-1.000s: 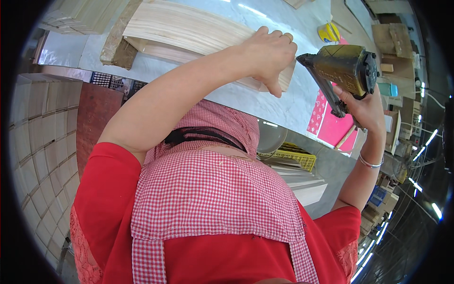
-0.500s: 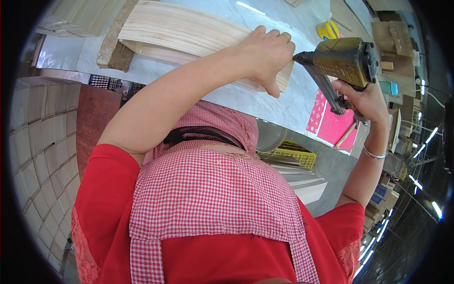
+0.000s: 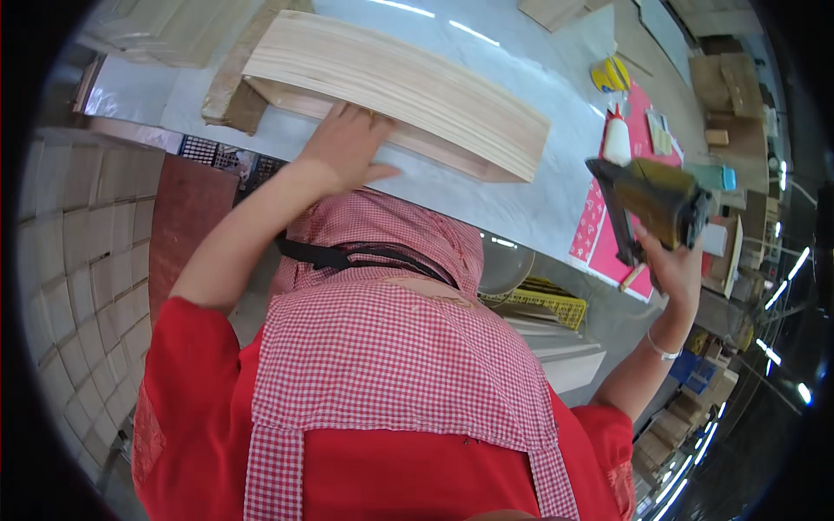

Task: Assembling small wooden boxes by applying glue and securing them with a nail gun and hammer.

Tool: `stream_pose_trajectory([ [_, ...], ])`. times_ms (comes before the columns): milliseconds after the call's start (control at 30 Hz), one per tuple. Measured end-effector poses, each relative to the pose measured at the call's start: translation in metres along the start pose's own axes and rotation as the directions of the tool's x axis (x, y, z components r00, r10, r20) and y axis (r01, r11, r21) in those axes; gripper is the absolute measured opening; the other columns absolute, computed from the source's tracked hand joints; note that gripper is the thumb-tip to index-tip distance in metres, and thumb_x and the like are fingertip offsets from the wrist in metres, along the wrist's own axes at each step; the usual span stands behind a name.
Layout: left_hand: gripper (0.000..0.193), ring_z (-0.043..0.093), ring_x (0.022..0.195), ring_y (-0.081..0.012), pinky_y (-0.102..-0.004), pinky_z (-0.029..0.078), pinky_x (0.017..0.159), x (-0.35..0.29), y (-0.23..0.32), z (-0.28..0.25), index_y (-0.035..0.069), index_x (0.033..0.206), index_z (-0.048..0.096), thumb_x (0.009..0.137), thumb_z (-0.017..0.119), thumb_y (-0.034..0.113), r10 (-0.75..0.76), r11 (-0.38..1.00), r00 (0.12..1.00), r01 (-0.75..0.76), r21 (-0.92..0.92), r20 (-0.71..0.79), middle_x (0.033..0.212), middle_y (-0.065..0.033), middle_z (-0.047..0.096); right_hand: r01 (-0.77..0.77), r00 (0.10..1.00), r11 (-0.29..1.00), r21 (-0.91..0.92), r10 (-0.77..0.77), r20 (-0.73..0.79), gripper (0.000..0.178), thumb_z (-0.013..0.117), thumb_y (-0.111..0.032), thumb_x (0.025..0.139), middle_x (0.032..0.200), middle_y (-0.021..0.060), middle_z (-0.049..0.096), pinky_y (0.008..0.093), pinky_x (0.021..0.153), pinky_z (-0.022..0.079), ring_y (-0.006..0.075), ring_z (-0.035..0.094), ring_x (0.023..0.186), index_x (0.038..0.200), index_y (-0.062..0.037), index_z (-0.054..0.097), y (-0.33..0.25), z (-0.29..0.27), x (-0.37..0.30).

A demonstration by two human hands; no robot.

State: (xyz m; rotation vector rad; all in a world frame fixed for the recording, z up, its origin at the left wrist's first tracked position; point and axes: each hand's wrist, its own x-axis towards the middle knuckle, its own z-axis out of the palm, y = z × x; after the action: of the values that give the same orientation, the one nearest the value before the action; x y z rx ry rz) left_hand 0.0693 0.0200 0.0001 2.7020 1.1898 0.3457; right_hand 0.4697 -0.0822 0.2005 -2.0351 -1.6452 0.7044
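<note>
2 shifts: left hand (image 3: 341, 149), grip unclear, now at open side of wooden box (image 3: 408, 84) on worktop (image 3: 556, 182); right hand (image 3: 672, 274) holds nail gun (image 3: 658, 197), drawn back from box; fastening apparently paused.

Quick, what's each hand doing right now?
Left hand: open, at the wooden box's open side.
Right hand: closed, holding the nail gun.

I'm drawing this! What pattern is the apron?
Red and white gingham checks cover the apron, clearest in the head view.
</note>
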Motion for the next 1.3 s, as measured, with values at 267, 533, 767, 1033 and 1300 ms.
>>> stream_pose_trajectory([
  [267, 0.069, 0.048, 0.129, -0.0372, -0.0441, 0.034, 0.111, 0.065, 0.024, 0.040, 0.001, 0.135, 0.053, 0.078, 0.074, 0.035, 0.073, 0.856, 0.975, 0.047, -0.515, 0.209, 0.136, -0.0229, 0.053, 0.037, 0.992, 0.983, -0.182, -0.058, -0.116, 0.036, 0.076, -0.005, 0.083, 0.091, 0.0027, 0.065, 0.0259, 0.052, 0.047, 0.0096, 0.059, 0.067, 0.115, 0.0002, 0.060, 0.038, -0.024, -0.039],
  [533, 0.048, 0.055, 0.120, -0.0298, -0.0432, 0.044, 0.100, 0.042, 0.099, 0.053, 0.007, 0.120, 0.060, 0.079, 0.075, 0.027, 0.349, 0.824, 0.924, -0.382, -0.419, -0.156, 0.125, -0.0146, 0.058, -0.024, 0.993, 0.982, -0.190, 0.002, -0.115, 0.024, 0.080, -0.016, 0.082, 0.067, -0.0034, 0.058, 0.0241, 0.044, 0.036, 0.0051, 0.050, 0.051, 0.098, -0.0028, 0.066, 0.005, -0.029, -0.020],
  [767, 0.071, 0.057, 0.099, -0.0233, -0.0390, 0.049, 0.088, 0.020, 0.007, -0.011, 0.013, 0.130, 0.054, 0.068, 0.084, 0.032, -0.183, 0.619, 0.969, -0.017, -0.785, -0.166, 0.122, -0.0089, 0.055, -0.166, 0.986, 0.962, -0.217, 0.169, -0.007, 0.049, 0.081, -0.009, 0.079, 0.110, 0.0090, 0.067, 0.0322, 0.089, 0.049, 0.0175, 0.062, 0.100, 0.120, 0.0040, 0.058, -0.041, -0.007, 0.010],
  [1033, 0.107, 0.050, 0.114, -0.0253, -0.0390, 0.045, 0.102, 0.083, 0.000, -0.008, 0.017, 0.147, 0.037, 0.056, 0.090, 0.041, 0.062, 0.545, 0.992, -0.127, -0.829, -0.111, 0.130, -0.0092, 0.051, -0.283, 0.958, 0.946, -0.160, 0.270, -0.096, 0.029, 0.080, -0.014, 0.081, 0.071, 0.0030, 0.064, 0.0271, 0.046, 0.045, 0.0105, 0.057, 0.052, 0.100, 0.0012, 0.064, -0.048, -0.011, 0.032],
  [1300, 0.104, 0.050, 0.114, -0.0254, -0.0394, 0.044, 0.103, 0.089, 0.000, 0.005, 0.016, 0.142, 0.044, 0.053, 0.091, 0.041, 0.058, 0.465, 0.994, -0.109, -0.878, -0.093, 0.130, -0.0075, 0.052, -0.408, 0.904, 0.867, -0.286, 0.339, -0.261, 0.028, 0.077, -0.024, 0.086, 0.054, 0.0011, 0.054, 0.0253, 0.035, 0.031, 0.0085, 0.044, 0.037, 0.079, -0.0019, 0.061, 0.033, -0.037, 0.017],
])
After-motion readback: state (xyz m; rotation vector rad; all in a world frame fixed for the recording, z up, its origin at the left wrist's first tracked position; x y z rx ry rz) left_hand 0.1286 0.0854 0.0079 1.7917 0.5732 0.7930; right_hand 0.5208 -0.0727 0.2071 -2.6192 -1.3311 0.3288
